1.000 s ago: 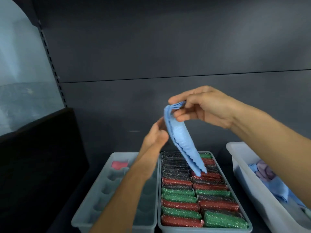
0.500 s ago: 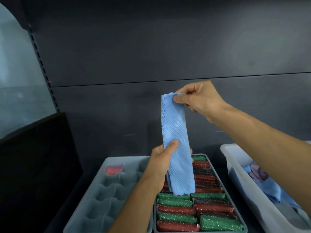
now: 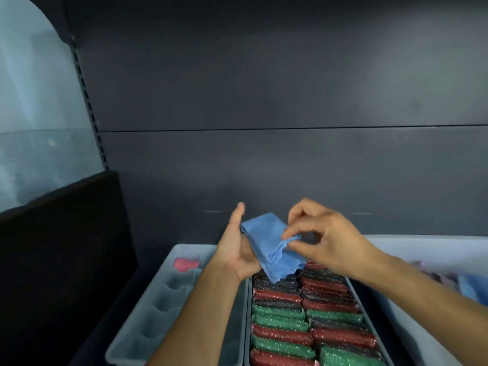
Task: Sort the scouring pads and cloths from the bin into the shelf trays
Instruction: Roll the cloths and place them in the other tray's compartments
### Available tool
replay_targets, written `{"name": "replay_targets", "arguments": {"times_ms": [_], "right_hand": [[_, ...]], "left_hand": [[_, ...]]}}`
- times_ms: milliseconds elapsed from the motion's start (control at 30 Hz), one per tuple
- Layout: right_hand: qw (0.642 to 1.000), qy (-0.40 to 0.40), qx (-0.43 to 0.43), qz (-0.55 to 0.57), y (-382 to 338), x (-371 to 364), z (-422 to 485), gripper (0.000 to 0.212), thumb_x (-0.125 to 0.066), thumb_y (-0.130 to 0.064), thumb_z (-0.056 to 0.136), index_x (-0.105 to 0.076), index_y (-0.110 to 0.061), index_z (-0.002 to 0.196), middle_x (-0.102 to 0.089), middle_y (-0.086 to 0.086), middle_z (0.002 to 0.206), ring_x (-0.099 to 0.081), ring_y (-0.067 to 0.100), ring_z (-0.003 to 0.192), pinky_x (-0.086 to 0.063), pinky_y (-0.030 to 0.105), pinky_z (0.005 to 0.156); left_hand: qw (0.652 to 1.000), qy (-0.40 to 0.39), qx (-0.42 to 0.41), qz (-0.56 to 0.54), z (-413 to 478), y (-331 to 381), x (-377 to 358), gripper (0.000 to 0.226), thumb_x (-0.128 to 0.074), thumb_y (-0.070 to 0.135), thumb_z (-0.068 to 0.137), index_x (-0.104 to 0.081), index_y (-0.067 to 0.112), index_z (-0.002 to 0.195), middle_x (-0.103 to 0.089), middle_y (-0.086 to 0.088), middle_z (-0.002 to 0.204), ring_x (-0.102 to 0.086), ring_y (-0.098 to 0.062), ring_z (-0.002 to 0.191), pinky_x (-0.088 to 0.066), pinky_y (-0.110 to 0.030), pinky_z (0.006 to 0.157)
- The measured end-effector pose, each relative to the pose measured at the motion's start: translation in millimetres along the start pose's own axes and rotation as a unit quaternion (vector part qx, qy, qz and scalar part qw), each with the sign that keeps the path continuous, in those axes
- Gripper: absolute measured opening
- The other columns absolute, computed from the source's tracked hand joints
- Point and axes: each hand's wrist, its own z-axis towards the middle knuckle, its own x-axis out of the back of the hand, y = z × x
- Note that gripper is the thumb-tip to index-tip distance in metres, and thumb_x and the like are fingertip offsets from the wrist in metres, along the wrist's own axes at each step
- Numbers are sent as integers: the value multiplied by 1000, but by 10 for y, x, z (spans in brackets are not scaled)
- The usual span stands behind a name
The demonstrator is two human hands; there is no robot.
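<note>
Pinched between the thumb and forefinger of the right hand is the loose, wavy edge of a blue cloth; the other fingers of that hand are curled and lifted clear of the fabric. The right forearm reaches in from the lower right, wrist bent so the fingertips point left. The left hand comes up from the bottom centre, palm turned toward the right hand, thumb straight and pointing up. The folded cloth lies across this palm with its fold near the base of the thumb, and the left fingers are hidden beneath it. Both hands hold the cloth in the air above the far end of the middle tray, which is packed with two rows of red, green and dark scouring pads. To the left sits a grey divided tray with one pink item in its far compartment. At right is a white bin holding more cloths.
</note>
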Motion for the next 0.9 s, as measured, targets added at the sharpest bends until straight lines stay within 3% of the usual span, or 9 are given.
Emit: {"name": "replay_targets", "arguments": {"times_ms": [100, 200, 267, 400, 500, 567, 667, 767, 900], "right_hand": [[999, -10, 16, -47, 56, -104, -131, 17, -65, -43, 78, -71, -36, 93, -50, -21, 98, -58, 1, 86, -53, 33, 68], [995, 7, 63, -77, 91, -138, -210, 26, -67, -49, 77, -71, -35, 99, -48, -20, 106, -52, -2, 94, -54, 32, 67], [982, -20, 96, -159, 144, -140, -239, 54, -69, -55, 72, -61, -35, 121, -48, -12, 125, -48, 5, 109, -50, 27, 84], [945, -54, 134, -292, 224, -193, -187, 87, -80, -24, 64, -39, -27, 141, -37, 1, 148, -36, 21, 132, -35, 30, 98], [974, 47, 126, -182, 225, -272, -118, 53, -73, -8, 66, -61, -28, 115, -49, -6, 140, -40, 18, 131, -43, 36, 93], [996, 81, 33, -2, 119, -259, -75, 28, -62, -7, 73, -70, -22, 96, -64, -10, 121, -50, 7, 118, -44, 28, 92], [939, 54, -178, 288, 23, -199, -15, 10, -69, -5, 83, -72, -15, 87, -74, -4, 86, -66, 3, 79, -49, 22, 70], [894, 38, -274, 352, 83, -209, -2, 9, -71, -13, 84, -73, -12, 93, -75, 7, 88, -68, 18, 76, -49, 34, 66], [870, 50, -298, 390, 31, -249, -32, 16, -68, -16, 86, -71, -7, 99, -74, 13, 93, -67, 21, 78, -48, 35, 64]], "left_hand": [[996, 46, -34, 75, 70, 47, 7, 36, -55, 27, 97, -61, -1, 118, -72, -19, 101, -67, -33, 97, -53, -48, 79], [992, 79, -35, 89, 118, 105, 46, 37, -52, 15, 97, -55, -3, 130, -67, -20, 120, -63, -33, 112, -55, -47, 80], [992, 80, -35, 94, 109, 127, 52, 34, -50, 12, 98, -55, -3, 128, -68, -21, 115, -66, -32, 105, -55, -45, 74], [992, 64, -43, 99, 66, 91, -3, 27, -48, 9, 99, -56, -4, 122, -70, -21, 96, -67, -31, 87, -54, -43, 65], [993, 47, -23, 106, 38, -20, -11, 30, -45, 10, 100, -55, -4, 124, -71, -19, 90, -68, -28, 82, -56, -41, 65], [991, 47, -30, 125, 66, -120, 56, 38, -43, 22, 102, -54, -1, 130, -71, -18, 100, -70, -26, 82, -58, -39, 70], [965, 65, -122, 222, 85, -208, 193, 66, -27, 63, 96, -65, 16, 122, -70, -7, 119, -66, -23, 108, -45, -46, 104], [948, -15, -145, 283, -28, -245, 168, 91, -19, 84, 80, -64, 19, 126, -70, -8, 120, -64, -24, 116, -44, -46, 105], [910, -2, -224, 350, -69, -287, 83, 44, -63, 47, 89, -65, 13, 117, -71, -14, 110, -69, -31, 103, -56, -46, 90]]}}
